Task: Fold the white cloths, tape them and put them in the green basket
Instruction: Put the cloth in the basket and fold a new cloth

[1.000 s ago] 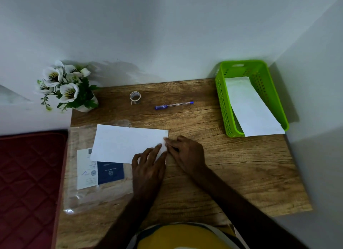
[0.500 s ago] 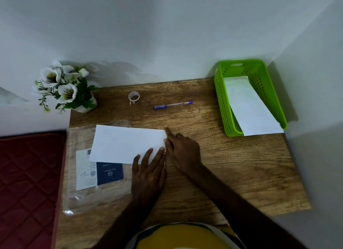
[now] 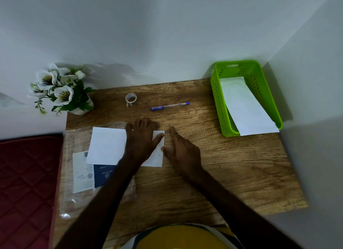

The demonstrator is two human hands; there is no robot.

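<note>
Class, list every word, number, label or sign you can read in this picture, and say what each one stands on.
None can be read.
White card in the plastic bag: barcode and print, too small.
Blue card beside it: a round emblem and a line of text, upside down and blurred.
Pen, tape roll, basket: no text visible.

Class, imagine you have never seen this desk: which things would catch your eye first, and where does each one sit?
The bright green basket at the far right corner of the wooden table stands out, with a white cloth lying in it and overhanging its near rim. At the centre, the left hand presses flat on a second white cloth, the right hand beside its right edge.
</note>
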